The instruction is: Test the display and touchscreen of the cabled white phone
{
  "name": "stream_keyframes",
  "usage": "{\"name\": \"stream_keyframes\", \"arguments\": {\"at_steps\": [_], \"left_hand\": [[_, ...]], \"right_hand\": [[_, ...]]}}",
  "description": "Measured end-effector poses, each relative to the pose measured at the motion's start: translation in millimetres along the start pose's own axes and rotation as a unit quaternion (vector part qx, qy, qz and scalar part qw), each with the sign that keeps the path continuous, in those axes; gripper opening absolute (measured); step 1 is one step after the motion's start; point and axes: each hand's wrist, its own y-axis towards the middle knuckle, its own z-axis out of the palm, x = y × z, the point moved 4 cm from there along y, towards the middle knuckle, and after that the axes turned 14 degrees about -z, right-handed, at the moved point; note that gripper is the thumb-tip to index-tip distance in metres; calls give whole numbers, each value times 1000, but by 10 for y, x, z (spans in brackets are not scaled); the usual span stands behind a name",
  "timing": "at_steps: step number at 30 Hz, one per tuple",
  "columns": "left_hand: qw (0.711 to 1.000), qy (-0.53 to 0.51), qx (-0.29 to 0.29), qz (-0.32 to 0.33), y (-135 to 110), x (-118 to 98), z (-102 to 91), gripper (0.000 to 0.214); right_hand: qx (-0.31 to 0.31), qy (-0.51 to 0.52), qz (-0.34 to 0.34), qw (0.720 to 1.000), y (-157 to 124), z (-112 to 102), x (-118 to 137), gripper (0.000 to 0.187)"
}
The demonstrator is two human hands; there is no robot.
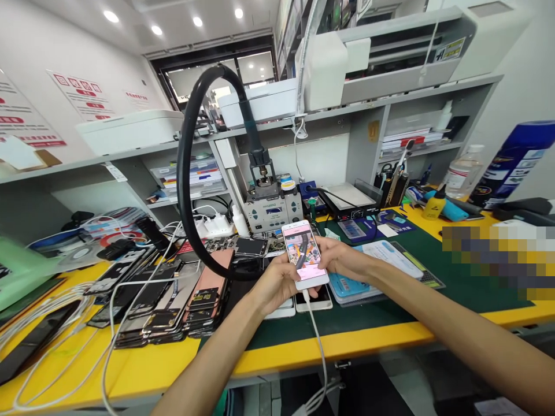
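and here, clasping a white phone (pixel 323 279) in both hands, just above a green mat (pixel 286 334); gripping the left edge with left hand (pixel 276 283), bending a thumb over the lower screen; supporting the right edge with right hand (pixel 338 259), curling fingers behind, bringing a thumb to the lower right of the screen; cannot tell whether pressing or only hovering; tilting the screen up towards the head, likely for easy viewing; keeping mostly to the edges, likely to leave the picture uncovered; plugged in at the bottom end to a white cable (pixel 318 341), perhaps for power, hanging slack over the front of the yellow bench (pixel 147 370), probably to avoid tugging;

looking behind, to a hot-air station (pixel 274 211) set at the back, seemingly to leave working room in front; following a black hose (pixel 188 173) up in a high arch and down beside the piled phone parts (pixel 217 263);

now counting: one phone in hand, one cable plugged in, two pale phones (pixel 321 301) partly hidden beneath the hands; one station, one hose; one yellow bottle (pixel 435 203), one clear bottle (pixel 463 173); four ceiling lights (pixel 198 22); too overlapped to count, among the piled parts
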Motion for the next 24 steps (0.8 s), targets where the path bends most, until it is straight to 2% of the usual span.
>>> {"name": "stream_keyframes", "arguments": {"at_steps": [10,24], "left_hand": [[1000,7,11,-1,-30,-31,22,65],[999,28,23,5,-19,-20,-2,62]], "right_hand": [[55,-14,-14,998,-11,-22,17,63],[59,-5,-10,998,-15,3,34,61]]}}
